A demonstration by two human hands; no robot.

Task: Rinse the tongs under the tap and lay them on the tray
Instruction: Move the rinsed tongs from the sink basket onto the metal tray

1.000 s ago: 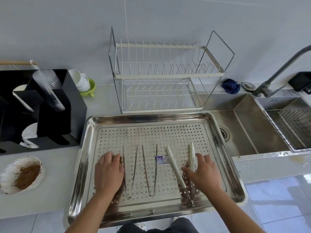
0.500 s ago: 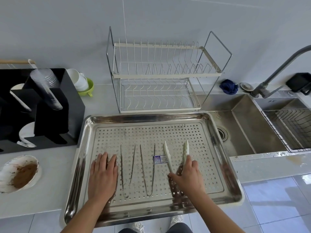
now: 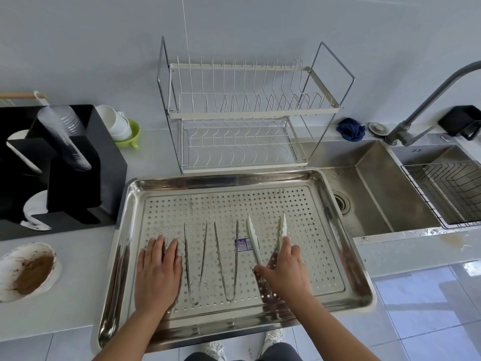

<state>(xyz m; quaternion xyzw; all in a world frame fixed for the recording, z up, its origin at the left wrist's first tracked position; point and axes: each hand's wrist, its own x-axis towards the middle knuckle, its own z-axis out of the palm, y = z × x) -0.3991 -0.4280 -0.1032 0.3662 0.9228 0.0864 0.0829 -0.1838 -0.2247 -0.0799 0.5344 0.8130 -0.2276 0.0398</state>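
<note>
A big perforated steel tray (image 3: 335, 230) lies on the counter in front of me. Two thin metal tongs lie on it side by side, the left pair (image 3: 195, 259) and the middle pair (image 3: 226, 259), tips pointing away. White-tipped tongs (image 3: 253, 234) with a perforated handle lie to their right. My right hand (image 3: 283, 272) grips these white-tipped tongs around both arms near the handle. My left hand (image 3: 157, 272) rests flat on the tray, palm down, just left of the thin tongs. The grey tap (image 3: 426, 100) arches over the sink (image 3: 377, 194) at the right.
A wire dish rack (image 3: 247, 113) stands behind the tray. A black holder (image 3: 65, 165) with cups and plates is at the left, a dirty dish (image 3: 28, 272) near the counter's front. A wire basket (image 3: 447, 191) sits in the far sink bowl, a blue cloth (image 3: 350, 128) behind.
My right hand slid left along the white-tipped tongs and closed around them, drawing their arms nearer together. My left hand shifted slightly left, off the thin tongs.
</note>
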